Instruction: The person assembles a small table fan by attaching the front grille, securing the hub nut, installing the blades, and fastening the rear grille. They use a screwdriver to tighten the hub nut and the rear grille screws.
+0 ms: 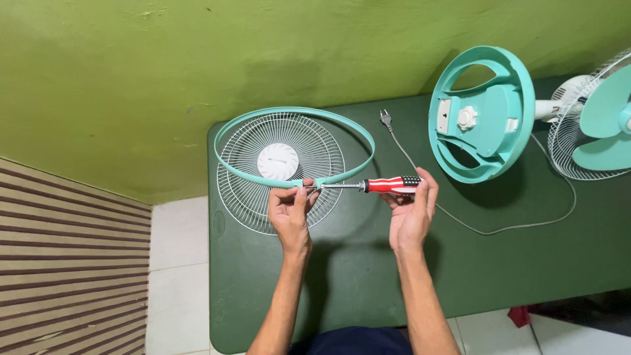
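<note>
The left hand pinches the clasp of a teal ring between thumb and fingers, holding the ring up off the tabletop near its left edge. The right hand has its fingers closed round the red, striped handle of a screwdriver, which lies level, its tip meeting the clasp just beside the left thumb.

Under the ring, flat on the tabletop by the far left corner, lies a white wire grille with a round white cap at its middle; the ring hangs over it, tilted, and the left hand covers part of its near rim.

Toward the far right edge a round teal fan base stands on its side, underside facing up at the camera. Beyond it, at the right edge, are teal fan blades in a wire guard. A grey cord runs across the tabletop from the base, passing behind the right hand to a plug near the far edge.
</note>
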